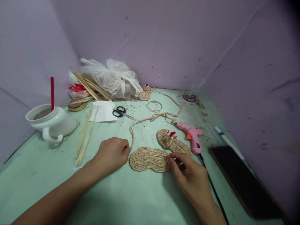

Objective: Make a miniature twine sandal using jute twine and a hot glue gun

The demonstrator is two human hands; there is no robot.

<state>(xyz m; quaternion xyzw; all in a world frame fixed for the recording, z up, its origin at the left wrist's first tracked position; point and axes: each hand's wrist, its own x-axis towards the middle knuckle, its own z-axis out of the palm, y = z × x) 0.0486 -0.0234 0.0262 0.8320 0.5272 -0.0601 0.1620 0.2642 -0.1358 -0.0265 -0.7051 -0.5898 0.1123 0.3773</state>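
A coiled, sole-shaped piece of braided straw cord (150, 159) lies in front of me. My right hand (191, 176) pinches its right end between thumb and fingers. At its left end my left hand (114, 153) is closed on a loose braided cord (132, 134), which runs up and away across the table. Behind the coiled piece rests a small woven slipper (177, 143) with red and white beads. A pink glue gun (193, 134) lies to the right of the slipper, its black cable passing beside my right hand.
Black-handled scissors (120, 112), white paper (103, 111) and straw strips (85, 140) lie left. A white mug (56, 122) holds liquid and a red stick. Behind are a plastic bag (112, 78) and a metal ring (154, 106). A phone (243, 181) lies right.
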